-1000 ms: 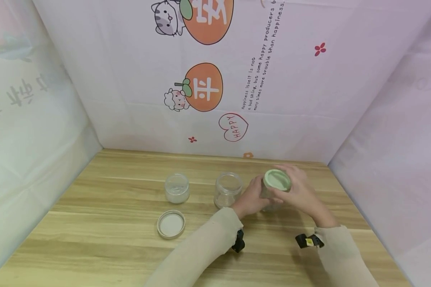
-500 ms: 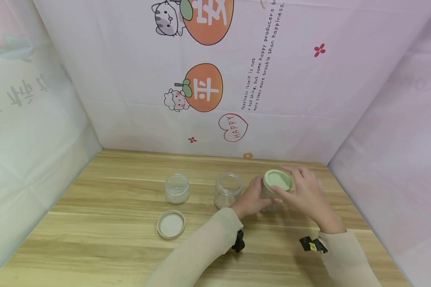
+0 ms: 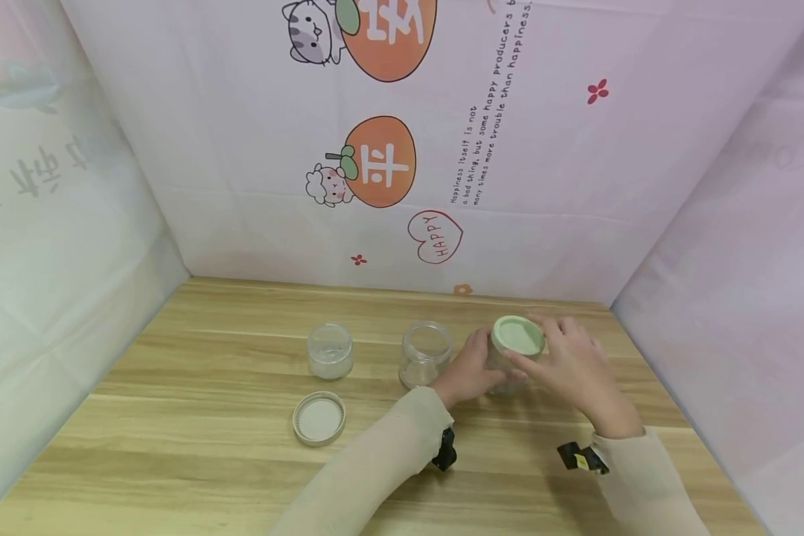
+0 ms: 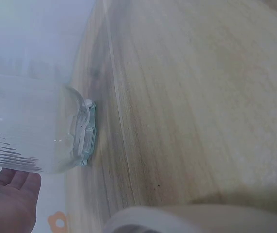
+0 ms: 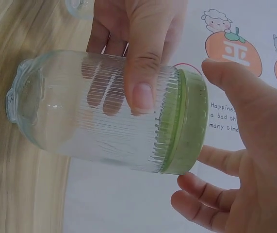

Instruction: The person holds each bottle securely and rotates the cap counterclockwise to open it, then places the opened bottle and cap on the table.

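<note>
Upright jar (image 3: 509, 365), green lid (image 3: 517, 335) uppermost

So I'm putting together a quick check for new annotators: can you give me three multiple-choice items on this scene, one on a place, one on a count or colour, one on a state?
1. Where does the loose lid lie?
A. On the table in front of the small jar
B. On top of the middle jar
C. In the right hand

2. How many glass jars are on the table?
A. Two
B. Three
C. Five

3. What is the state of the jar that the left hand holds?
A. Open, no lid
B. Lying on its side
C. Capped with a green lid

Answers:
1. A, it lies flat on the wood, nearer the person than the small jar.
2. B, the small jar, the middle jar and the held one.
3. C, the green lid sits on its mouth, with the right hand at it.
</note>
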`<state>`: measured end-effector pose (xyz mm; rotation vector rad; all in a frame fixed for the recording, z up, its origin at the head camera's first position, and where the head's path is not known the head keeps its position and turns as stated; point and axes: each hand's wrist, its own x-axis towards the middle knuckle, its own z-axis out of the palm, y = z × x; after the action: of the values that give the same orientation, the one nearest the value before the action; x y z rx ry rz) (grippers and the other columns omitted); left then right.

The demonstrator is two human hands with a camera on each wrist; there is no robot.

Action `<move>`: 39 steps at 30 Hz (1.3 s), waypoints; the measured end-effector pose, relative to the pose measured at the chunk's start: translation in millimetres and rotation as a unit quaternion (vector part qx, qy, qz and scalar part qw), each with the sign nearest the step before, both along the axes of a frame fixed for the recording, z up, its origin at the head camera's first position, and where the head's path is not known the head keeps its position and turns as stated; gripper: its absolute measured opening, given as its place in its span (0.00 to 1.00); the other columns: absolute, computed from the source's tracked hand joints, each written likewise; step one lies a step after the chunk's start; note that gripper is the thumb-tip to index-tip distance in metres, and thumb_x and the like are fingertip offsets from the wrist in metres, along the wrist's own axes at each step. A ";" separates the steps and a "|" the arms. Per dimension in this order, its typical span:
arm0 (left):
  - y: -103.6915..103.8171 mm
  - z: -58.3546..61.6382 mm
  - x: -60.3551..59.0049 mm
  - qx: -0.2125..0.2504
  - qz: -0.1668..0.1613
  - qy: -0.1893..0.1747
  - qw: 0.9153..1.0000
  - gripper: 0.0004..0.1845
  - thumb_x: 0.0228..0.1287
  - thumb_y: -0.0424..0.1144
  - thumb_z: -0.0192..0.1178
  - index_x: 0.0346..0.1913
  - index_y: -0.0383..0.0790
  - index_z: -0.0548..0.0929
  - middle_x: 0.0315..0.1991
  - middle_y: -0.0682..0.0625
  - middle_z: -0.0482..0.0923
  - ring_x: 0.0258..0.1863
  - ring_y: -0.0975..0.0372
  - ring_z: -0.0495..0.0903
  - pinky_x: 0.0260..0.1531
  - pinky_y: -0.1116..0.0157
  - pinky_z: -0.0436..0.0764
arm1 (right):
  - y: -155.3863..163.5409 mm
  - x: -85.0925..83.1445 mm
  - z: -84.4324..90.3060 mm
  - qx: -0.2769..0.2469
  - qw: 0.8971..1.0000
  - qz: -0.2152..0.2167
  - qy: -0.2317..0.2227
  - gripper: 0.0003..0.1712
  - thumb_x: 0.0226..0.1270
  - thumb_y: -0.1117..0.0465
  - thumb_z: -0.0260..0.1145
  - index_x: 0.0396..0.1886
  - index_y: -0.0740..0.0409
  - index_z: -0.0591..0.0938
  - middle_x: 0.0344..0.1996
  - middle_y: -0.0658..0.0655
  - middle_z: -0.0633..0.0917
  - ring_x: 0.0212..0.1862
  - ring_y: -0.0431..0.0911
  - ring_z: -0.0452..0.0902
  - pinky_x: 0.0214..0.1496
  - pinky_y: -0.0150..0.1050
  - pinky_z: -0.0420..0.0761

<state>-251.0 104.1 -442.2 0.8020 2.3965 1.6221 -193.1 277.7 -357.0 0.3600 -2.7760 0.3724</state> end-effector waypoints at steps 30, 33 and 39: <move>0.4 -1.1 1.8 0.000 -0.004 0.005 1.000 0.50 0.61 0.60 0.69 0.77 0.45 0.54 0.68 0.50 0.61 0.66 0.62 0.64 0.66 0.57 0.68 | 15.3 -16.8 -14.5 -0.114 0.985 0.128 -0.019 0.39 0.60 0.58 0.74 0.69 0.63 0.71 0.63 0.67 0.74 0.63 0.64 0.65 0.59 0.69 0.63; 1.1 -1.0 2.0 0.003 -0.006 0.008 1.000 0.49 0.61 0.59 0.69 0.77 0.45 0.54 0.68 0.50 0.62 0.67 0.62 0.64 0.67 0.58 0.67 | 19.7 -17.3 -15.4 -0.148 0.977 0.148 -0.034 0.40 0.59 0.63 0.72 0.71 0.62 0.69 0.64 0.66 0.73 0.63 0.63 0.65 0.59 0.71 0.64; 2.0 -0.5 1.1 0.013 -0.003 0.013 1.000 0.50 0.60 0.58 0.70 0.77 0.46 0.55 0.69 0.51 0.61 0.67 0.63 0.64 0.67 0.59 0.66 | 25.5 -17.6 -15.5 -0.201 0.959 0.193 -0.046 0.43 0.58 0.74 0.69 0.74 0.63 0.65 0.65 0.67 0.70 0.64 0.63 0.67 0.62 0.70 0.67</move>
<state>-249.8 106.1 -442.7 0.8386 2.3916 1.6551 -210.7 303.3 -372.5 0.7959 -2.6129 1.0495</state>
